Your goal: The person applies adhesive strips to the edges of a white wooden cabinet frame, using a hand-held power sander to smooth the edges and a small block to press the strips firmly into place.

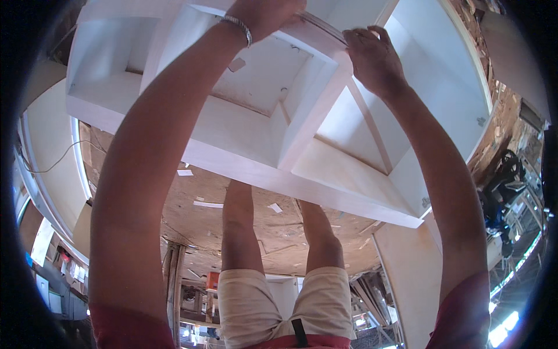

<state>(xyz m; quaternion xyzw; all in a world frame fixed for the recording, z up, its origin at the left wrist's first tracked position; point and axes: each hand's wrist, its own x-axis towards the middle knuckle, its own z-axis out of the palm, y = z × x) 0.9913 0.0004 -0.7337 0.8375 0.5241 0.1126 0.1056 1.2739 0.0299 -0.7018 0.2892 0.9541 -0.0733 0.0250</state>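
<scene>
A large white cabinet frame (pixel 290 157) with several box-like compartments lies before me. At the upper edge of the view, my left hand (pixel 270 14) rests over the cabinet's divider, a bracelet on its wrist; its fingers are cut off or turned away. A thin strip (pixel 322 26) runs along the top of the divider between my two hands. My right hand (pixel 375 61) is at the strip's right end, its fingers bent and closed about the end. Whether the strip is fixed to the divider cannot be made out.
Paper scraps (pixel 208 204) litter the brown floor (pixel 273 232) around my legs. Pale curved-looking panels (pixel 55 157) stand at the left, with a thin cable (pixel 64 163) across them. Another board (pixel 410 273) leans at lower right. A black object (pixel 503 180) lies at far right.
</scene>
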